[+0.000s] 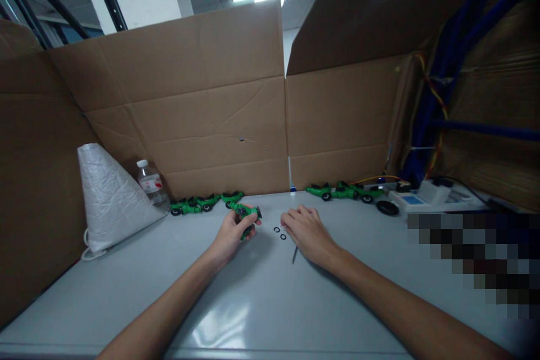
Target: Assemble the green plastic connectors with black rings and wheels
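Observation:
My left hand [231, 233] is closed around a green toy race car [247, 212], raised a little off the table with its dark end toward the right. To the right, my right hand [307, 232] rests low over the table, its fingers bent together. Something small and pale shows at its fingertips, too small to name. Beside those fingertips lie two small black rings [283, 237]. A thin metal rod [295, 255] sticks out from beneath the right hand; its other end is hidden, and I cannot tell whether the hand grips it.
Several green toy cars [196, 204] stand along the cardboard wall [211, 112], with more cars [345, 191] at the back right. A silvery bag [113, 202] and a water bottle [152, 184] are at left. A black ring [387, 208] lies near a power strip [442, 200].

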`<state>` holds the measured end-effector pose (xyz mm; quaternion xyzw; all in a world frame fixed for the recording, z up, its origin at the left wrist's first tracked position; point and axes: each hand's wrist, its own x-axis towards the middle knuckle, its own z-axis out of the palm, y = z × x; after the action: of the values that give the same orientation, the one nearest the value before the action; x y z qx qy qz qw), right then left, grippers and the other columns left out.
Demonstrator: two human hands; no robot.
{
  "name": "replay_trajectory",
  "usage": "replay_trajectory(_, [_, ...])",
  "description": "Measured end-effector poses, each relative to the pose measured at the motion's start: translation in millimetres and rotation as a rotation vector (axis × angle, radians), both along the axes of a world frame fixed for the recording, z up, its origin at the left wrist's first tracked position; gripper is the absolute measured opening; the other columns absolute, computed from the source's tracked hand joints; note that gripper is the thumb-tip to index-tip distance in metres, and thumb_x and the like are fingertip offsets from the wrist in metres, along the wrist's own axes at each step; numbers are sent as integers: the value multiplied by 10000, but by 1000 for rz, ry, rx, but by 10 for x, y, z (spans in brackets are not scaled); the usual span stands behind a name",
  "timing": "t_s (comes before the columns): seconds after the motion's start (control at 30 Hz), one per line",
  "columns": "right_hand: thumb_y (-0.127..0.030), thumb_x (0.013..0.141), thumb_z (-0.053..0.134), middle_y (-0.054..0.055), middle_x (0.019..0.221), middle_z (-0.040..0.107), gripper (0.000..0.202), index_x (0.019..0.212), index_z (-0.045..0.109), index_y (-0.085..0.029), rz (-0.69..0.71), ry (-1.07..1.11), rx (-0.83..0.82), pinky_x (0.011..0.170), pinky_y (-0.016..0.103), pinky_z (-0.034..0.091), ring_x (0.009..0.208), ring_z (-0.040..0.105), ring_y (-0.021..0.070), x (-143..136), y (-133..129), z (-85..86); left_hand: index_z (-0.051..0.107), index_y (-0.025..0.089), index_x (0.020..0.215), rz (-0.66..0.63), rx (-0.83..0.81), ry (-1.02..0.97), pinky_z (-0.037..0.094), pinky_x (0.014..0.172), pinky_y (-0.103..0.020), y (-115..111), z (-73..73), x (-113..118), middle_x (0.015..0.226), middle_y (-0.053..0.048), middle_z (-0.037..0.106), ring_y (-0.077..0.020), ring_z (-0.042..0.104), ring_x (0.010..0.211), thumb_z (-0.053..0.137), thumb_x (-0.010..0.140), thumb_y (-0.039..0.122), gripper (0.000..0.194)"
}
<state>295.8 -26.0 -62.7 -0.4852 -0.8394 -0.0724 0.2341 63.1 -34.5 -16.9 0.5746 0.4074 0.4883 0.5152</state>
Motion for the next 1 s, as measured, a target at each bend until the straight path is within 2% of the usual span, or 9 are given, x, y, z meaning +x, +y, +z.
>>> replay_trajectory(0.13, [-128, 1050, 526, 73, 1125, 720, 221, 1135, 687, -253, 10, 9, -9, 946, 426, 321, 1086, 564, 285, -17, -5, 15, 594, 150, 1090, -18, -26, -47, 394, 563, -225, -33, 28, 15, 901, -52, 707, -117, 592, 657, 847, 819, 488, 501])
replay_trajectory(0.27, [-157, 1045, 573, 59, 1068, 724, 164, 1029, 705, -252, 18, -20, -12, 954, 433, 312, 1072, 567, 288, -5, 2, 5, 614, 143, 1133, -71, -116, -134, 415, 595, -227, -61, 52, 4, 911, -63, 713, -118, 610, 673, 867, 819, 421, 489])
replay_trajectory(0.4, [-156, 1015, 634, 66, 1063, 723, 78, 1033, 662, -226, -10, 7, 21, 961, 429, 314, 1064, 576, 284, 15, 7, -11, 637, 140, 1159, -167, -239, -212, 426, 602, -226, -79, 57, -22, 907, -75, 722, -121, 620, 672, 876, 822, 387, 482])
replay_trajectory(0.53, [-149, 1009, 645, 57, 1021, 722, 75, 1008, 620, -220, 1, 49, 40, 939, 417, 330, 1008, 591, 274, 18, 5, 3, 673, 118, 1031, -221, -277, -234, 451, 617, -229, -101, 85, -18, 953, -114, 747, -115, 605, 675, 875, 836, 389, 390])
replay_trajectory(0.6, [-168, 1023, 635, 50, 1003, 721, 63, 995, 609, -218, 24, 125, 38, 922, 407, 347, 972, 605, 262, 10, -6, 47, 688, 102, 1002, -241, -267, -245, 452, 619, -232, -112, 108, -11, 1008, -148, 757, -121, 606, 699, 869, 845, 395, 378])
replay_trajectory(0.7, [-199, 1047, 606, 35, 975, 707, 52, 1000, 606, -221, 96, 356, 38, 884, 375, 385, 948, 631, 240, -19, -52, 161, 714, 86, 1032, -265, -258, -264, 453, 640, -235, -119, 127, -10, 1084, -178, 752, -134, 618, 760, 856, 867, 382, 367])
replay_trajectory(0.83, [-238, 1067, 573, 36, 958, 684, 83, 997, 617, -227, 241, 636, 71, 866, 365, 436, 875, 626, 218, -93, -181, 311, 746, 95, 1058, -246, -252, -282, 448, 658, -238, -102, 93, -22, 1043, -131, 730, -139, 636, 792, 868, 861, 369, 359])
replay_trajectory(1.0, [-231, 1072, 566, 52, 1006, 654, 83, 1031, 638, -238, 381, 717, 73, 863, 359, 476, 949, 614, 229, -189, -320, 347, 749, 108, 1187, -260, -236, -277, 433, 674, -246, -40, -15, -35, 1064, -114, 718, -140, 647, 812, 850, 883, 380, 419])
